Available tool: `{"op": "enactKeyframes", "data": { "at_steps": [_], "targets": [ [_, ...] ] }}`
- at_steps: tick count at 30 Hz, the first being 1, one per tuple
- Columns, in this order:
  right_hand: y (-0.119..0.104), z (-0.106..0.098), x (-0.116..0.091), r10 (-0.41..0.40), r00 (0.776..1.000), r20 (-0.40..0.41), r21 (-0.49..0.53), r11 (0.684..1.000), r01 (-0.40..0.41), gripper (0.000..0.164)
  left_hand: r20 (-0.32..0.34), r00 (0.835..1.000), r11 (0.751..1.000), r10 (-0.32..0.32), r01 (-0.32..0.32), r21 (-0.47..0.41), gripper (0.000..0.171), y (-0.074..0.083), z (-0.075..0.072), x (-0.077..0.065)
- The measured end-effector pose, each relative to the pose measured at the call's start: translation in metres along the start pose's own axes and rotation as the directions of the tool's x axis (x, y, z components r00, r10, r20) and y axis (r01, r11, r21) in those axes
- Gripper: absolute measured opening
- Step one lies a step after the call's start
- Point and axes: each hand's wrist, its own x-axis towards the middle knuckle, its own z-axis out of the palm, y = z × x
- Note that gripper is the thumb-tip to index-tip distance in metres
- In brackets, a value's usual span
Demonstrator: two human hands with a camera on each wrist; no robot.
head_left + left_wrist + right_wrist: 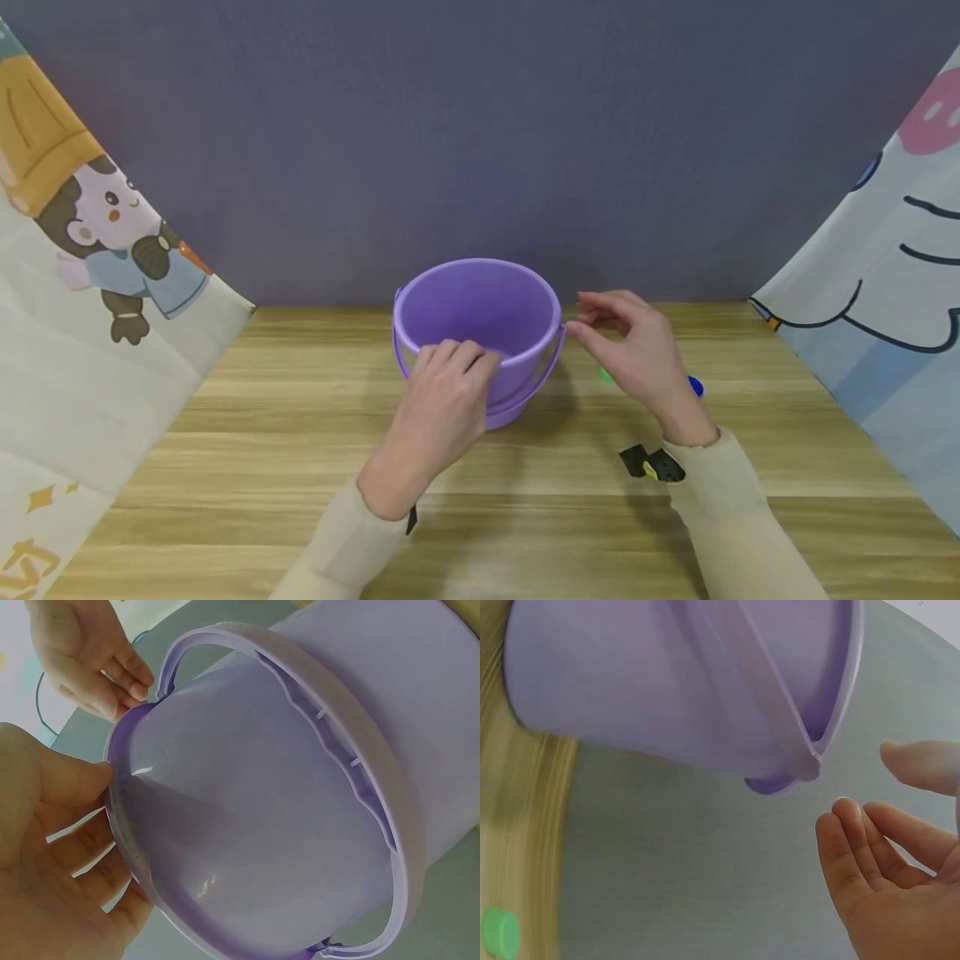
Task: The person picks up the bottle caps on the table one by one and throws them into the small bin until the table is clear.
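Purple plastic bucket [480,298] stands mouth-up on the wood-grain surface [300,467], in the middle, toward the far edge; upright or close to it. Left hand [446,408] is on the near rim, fingers curled over it with the thumb on the outer side, pinching the rim; probably to steady the light bucket. Right hand [637,350] is at the right side by the handle joint, thumb and fingers well parted, holding nothing; right wrist view shows a gap to the bucket. Likely placed there because the handle [759,675] pivots at that joint. Handle hangs down along the near outer wall, presumably just dropped by its own weight, out of the mouth's way. Green cap-like piece [500,934] and blue piece [696,386] lie right of the bucket, partly hidden behind the right hand in head view.
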Motion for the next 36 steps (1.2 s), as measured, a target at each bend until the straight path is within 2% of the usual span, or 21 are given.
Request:
{"op": "enactKeyframes", "data": {
  "at_steps": [6,13,21,36],
  "targets": [
    [0.007,-0.002,0.002,0.02,1.0,0.013,-0.051,0.999,-0.02,0.041,0.0,1.0,1.0,-0.001,0.001,-0.002,0.023,-0.001,0.0,0.0],
    [0.035,-0.013,0.027,0.024,0.999,0.047,-0.072,0.997,-0.021,0.041,0.004,0.999,0.999,-0.038,0.038,0.024,0.022,-0.002,0.014,0.016],
    [0.061,-0.027,0.053,0.043,0.994,0.096,-0.143,0.989,-0.029,0.041,-0.005,0.998,0.996,-0.066,0.066,0.052,0.023,-0.004,0.029,0.036],
    [0.082,-0.033,0.053,0.106,0.983,0.152,-0.258,0.964,-0.064,0.042,-0.001,0.998,0.997,-0.069,0.069,0.046,0.025,-0.004,0.03,0.034]
  ]
}}
